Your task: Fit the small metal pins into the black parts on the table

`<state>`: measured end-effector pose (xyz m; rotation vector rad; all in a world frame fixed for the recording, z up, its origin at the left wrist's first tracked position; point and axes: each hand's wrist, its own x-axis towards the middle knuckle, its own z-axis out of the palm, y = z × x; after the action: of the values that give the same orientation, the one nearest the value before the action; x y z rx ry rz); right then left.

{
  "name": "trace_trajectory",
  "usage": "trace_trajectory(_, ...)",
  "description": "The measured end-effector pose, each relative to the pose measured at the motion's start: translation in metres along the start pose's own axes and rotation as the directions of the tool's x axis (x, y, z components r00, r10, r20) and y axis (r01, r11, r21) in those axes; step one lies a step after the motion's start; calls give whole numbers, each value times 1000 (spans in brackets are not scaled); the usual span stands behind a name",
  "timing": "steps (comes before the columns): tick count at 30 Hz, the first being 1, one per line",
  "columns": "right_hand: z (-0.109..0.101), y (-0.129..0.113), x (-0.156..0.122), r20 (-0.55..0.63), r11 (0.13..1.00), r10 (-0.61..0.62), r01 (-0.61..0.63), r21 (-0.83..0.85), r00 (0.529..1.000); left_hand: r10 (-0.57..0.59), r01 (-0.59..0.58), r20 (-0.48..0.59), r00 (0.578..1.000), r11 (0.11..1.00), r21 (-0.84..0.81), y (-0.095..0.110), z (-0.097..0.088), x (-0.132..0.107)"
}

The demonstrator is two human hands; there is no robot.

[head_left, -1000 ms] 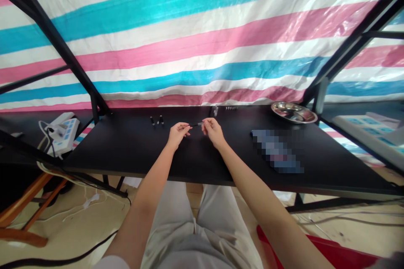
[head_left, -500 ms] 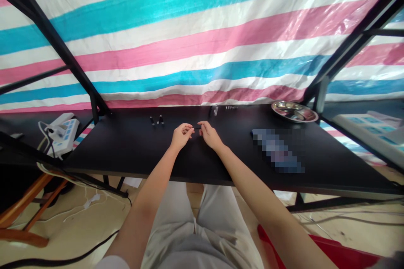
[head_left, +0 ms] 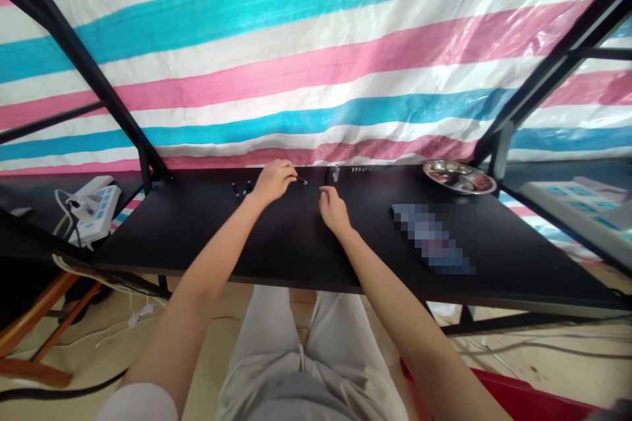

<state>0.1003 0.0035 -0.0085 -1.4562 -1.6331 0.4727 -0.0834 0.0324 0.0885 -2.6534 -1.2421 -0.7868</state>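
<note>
My left hand (head_left: 274, 182) is closed, pinching a short black stick-like piece (head_left: 301, 179) with a pale tip, just above the black table (head_left: 197, 230). To its right, my right hand (head_left: 334, 208) is near the table top with its fingers curled; whatever they hold, if anything, is hidden. Left of my left hand lie small black pieces with pale ends (head_left: 236, 189). Beyond my right hand, toward the back edge, are a small clear or silvery part (head_left: 336, 175) and a row of tiny metallic coil-like pieces (head_left: 360, 170).
A round steel dish (head_left: 486, 185) stands at the back right. In front of it lies a blurred-out blue item (head_left: 434, 240). Black metal posts (head_left: 128, 118) frame the table, with a striped plastic sheet (head_left: 316, 66) behind. A white power strip (head_left: 101, 210) sits at left.
My hands have separated. My left hand moved up and away with the black piece that lay between both hands; my right hand shifted slightly right and curled its fingers in.
</note>
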Motion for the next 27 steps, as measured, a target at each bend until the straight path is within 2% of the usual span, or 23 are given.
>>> trace_trajectory(4, 2, 2, -1, 30, 999, -28, 29, -37, 999, -27, -17, 210, 977, 979, 204, -36, -23, 17)
trace_trajectory(7, 3, 3, -1, 24, 997, -27, 29, -67, 999, -130, 5, 351, 927, 942, 335, -52, -26, 15)
trace_trajectory(9, 3, 3, -1, 16, 997, -39, 40, -62, 999, -205, 28, 408, 890, 916, 399, -57, -26, 10)
trace_trajectory(14, 2, 1, -1, 25, 997, -43, 45, -60, 999, -332, 101, 431, 839, 874, 476, -58, -23, 2)
trace_trajectory(23, 1, -1, -1, 25, 997, -34, 36, -67, 999, -379, 141, 449, 809, 867, 477, -60, -25, 4)
trace_trajectory(27, 1, -1, -2, 27, 997, -24, 26, -73, 999, -387, 158, 435, 813, 866, 474, -62, -24, 2)
